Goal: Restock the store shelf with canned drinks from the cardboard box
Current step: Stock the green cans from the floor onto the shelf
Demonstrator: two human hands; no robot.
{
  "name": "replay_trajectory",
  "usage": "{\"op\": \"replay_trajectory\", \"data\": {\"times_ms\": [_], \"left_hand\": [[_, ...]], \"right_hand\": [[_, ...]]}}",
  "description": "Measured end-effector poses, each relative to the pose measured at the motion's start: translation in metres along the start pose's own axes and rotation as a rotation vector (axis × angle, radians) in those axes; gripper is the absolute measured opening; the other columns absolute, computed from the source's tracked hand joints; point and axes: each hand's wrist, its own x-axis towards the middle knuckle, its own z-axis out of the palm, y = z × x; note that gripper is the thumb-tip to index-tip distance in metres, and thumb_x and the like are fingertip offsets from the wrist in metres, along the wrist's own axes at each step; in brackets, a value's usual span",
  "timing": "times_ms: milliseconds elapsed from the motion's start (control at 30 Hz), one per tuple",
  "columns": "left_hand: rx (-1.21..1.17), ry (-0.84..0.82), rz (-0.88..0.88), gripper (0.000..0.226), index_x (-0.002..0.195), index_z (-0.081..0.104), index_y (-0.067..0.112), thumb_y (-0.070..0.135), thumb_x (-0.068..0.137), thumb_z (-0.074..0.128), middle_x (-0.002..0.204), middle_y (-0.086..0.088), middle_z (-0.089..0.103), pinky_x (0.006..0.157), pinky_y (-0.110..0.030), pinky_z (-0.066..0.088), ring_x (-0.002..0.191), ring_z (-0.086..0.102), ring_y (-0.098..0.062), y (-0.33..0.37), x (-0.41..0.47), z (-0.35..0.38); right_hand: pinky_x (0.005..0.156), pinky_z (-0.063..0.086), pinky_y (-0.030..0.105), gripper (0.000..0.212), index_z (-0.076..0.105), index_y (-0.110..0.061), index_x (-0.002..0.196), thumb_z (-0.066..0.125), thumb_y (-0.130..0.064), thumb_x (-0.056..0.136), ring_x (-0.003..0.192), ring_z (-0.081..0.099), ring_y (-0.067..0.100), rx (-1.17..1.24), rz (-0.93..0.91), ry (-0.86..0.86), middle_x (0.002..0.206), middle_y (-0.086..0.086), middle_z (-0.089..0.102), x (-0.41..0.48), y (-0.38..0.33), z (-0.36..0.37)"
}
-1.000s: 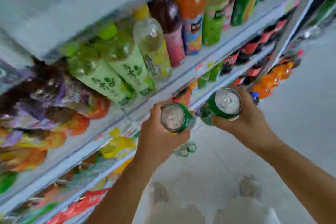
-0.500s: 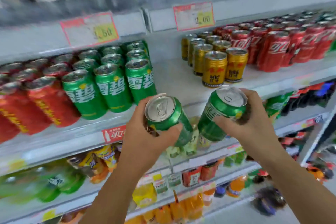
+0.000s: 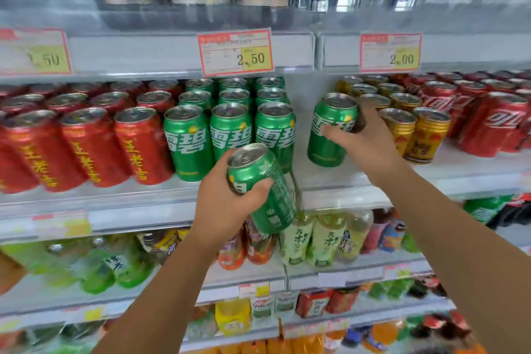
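Since half a second ago, the right hand has carried its can forward to the shelf. The hand's fingers curl round the can, which is upright in the gap between the green cans and the gold cans. The left hand grips a second can, tilted, before the shelf edge and below the green cans. Red cans stand further left.

Left hand grips tilted can, right hand grips upright can.
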Motion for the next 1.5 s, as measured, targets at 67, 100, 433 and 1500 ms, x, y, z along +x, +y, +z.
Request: {"op": "replay_trajectory", "data": {"times_ms": [67, 100, 433, 1500], "left_hand": [[0.018, 0.016, 0.01, 0.04, 0.1, 0.056, 0.045, 0.05, 0.063, 0.071, 0.094, 0.03, 0.068, 0.073, -0.016, 0.055, 0.087, 0.066, 0.005, -0.001, 0.005, 0.0], [0.027, 0.019, 0.024, 0.042, 0.101, 0.055, 0.044, 0.052, 0.061, 0.068, 0.095, 0.03, 0.068, 0.074, -0.015, 0.054, 0.087, 0.066, 0.005, -0.002, 0.007, 0.0], [0.056, 0.03, 0.071, 0.049, 0.108, 0.055, 0.04, 0.055, 0.062, 0.061, 0.097, 0.028, 0.068, 0.075, -0.015, 0.053, 0.091, 0.066, 0.004, -0.011, 0.011, 0.002], [0.054, 0.041, 0.078, 0.038, 0.102, 0.06, 0.038, 0.055, 0.068, 0.059, 0.096, 0.024, 0.07, 0.073, -0.013, 0.051, 0.091, 0.067, 0.002, -0.014, 0.016, 0.002]], "right_hand": [[0.084, 0.049, 0.023, 0.063, 0.049, -0.026, 0.131, 0.079, -0.026, 0.075, 0.1, 0.06, 0.003, -0.013, 0.033, -0.032, 0.111, -0.01, 0.063, 0.007, 0.009, 0.006], [0.088, 0.049, 0.026, 0.064, 0.047, -0.026, 0.133, 0.078, -0.026, 0.076, 0.103, 0.06, 0.005, -0.015, 0.053, -0.046, 0.114, -0.009, 0.063, 0.009, 0.012, 0.007], [0.087, 0.042, 0.025, 0.086, 0.027, -0.017, 0.133, 0.085, -0.027, 0.071, 0.108, 0.052, 0.013, -0.116, 0.109, -0.056, 0.119, 0.0, 0.052, 0.016, 0.022, 0.016], [0.099, 0.044, 0.04, 0.072, 0.035, -0.011, 0.134, 0.076, -0.035, 0.081, 0.121, 0.052, 0.029, -0.306, 0.157, -0.049, 0.134, 0.011, 0.053, 0.147, 0.064, 0.067]]}}
